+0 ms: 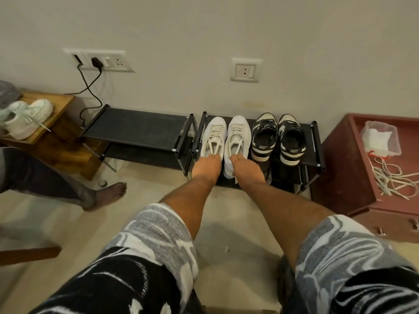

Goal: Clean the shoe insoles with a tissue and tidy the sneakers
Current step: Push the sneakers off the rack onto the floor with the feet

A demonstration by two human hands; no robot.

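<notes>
Two white sneakers stand side by side on the top shelf of a black shoe rack point(315, 141), toes to the wall. My left hand point(206, 166) grips the heel of the left white sneaker point(213, 137), fingers tucked into its opening. My right hand point(246, 169) grips the heel of the right white sneaker point(238, 135) the same way. Their laces lie loose over the tongues. A black-and-white pair point(277, 138) sits just to the right on the same shelf. No tissue is in my hands.
A second black rack point(136, 129) stands to the left. Another white pair point(25, 118) rests on a wooden stool. A maroon cabinet point(353, 177) at right carries a clear plastic box point(381, 137) and loose white laces point(394, 177). Another person's bare foot point(106, 196) is on the floor, left.
</notes>
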